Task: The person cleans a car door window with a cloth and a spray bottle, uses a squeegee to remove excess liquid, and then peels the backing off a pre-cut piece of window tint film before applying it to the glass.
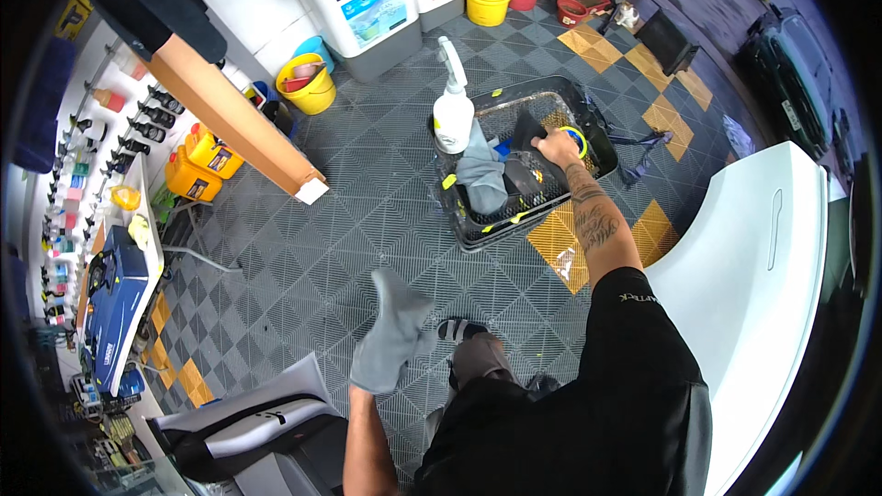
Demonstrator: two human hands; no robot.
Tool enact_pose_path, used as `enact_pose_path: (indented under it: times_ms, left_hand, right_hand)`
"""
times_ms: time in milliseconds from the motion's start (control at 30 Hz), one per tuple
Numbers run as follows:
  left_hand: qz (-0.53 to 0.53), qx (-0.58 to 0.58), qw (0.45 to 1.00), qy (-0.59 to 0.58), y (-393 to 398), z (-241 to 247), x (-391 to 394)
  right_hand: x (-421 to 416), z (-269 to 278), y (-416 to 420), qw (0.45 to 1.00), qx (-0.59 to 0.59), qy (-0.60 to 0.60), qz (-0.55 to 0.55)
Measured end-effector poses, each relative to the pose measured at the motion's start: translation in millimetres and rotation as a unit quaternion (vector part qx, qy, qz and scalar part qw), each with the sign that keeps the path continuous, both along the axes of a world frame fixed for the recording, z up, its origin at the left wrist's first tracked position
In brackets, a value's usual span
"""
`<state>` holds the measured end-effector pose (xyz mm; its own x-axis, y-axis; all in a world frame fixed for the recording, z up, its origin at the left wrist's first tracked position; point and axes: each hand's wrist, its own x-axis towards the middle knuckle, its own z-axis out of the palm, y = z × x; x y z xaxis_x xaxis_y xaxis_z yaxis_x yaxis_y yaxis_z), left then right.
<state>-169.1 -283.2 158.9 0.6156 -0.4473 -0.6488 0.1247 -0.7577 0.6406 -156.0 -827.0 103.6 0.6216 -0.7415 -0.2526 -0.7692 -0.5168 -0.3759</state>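
My left hand (391,341) is inside a grey cloth mitt (396,320), held low above the tiled floor; the mitt hides its fingers. My right hand (557,147) reaches into a black plastic tray (475,242) and grips a dark, thin piece of material (529,129), possibly cloth. A roll of yellow tape (576,141) sits right beside that hand. At the tray's left side a white spray bottle (453,117) stands upright. Next to it lies a crumpled grey cloth (482,176). Something small and blue (504,147) shows beside the cloth.
A white car panel (751,234) stands close on my right. A long cardboard box (234,117) juts in from the upper left. Buckets (488,0) and white bins (372,7) line the wall. Grey-and-black padded furniture (262,427), perhaps a seat, is at lower left.
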Motion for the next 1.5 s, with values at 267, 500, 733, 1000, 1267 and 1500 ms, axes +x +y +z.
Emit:
enact_pose_path:
  times_ms: [267,500,733,1000,1267,1500]
  left_hand:
    - [-0.308,-0.120,0.919,-0.213,-212,37,85]
    - [-0.445,0.034,0.885,-0.132,-255,15,116]
    - [-0.150,-0.164,0.970,0.096,-142,-39,62]
    - [0.070,-0.304,0.812,0.493,-141,32,33]
    - [0.146,-0.440,0.733,0.498,-5,32,-53]
    - [0.206,-0.304,0.852,0.373,150,49,-207]
  right_hand:
    - [2,-11,7,0.918,-0.372,-0.089,0.100]
    - [-8,-66,90,0.988,-0.070,0.125,0.051]
    - [-38,-13,28,0.977,0.188,0.092,0.037]
    - [-111,118,150,0.848,0.250,-0.293,0.364]
    - [12,146,202,0.809,0.159,-0.358,0.438]
    - [156,30,4,0.812,0.016,-0.504,0.295]
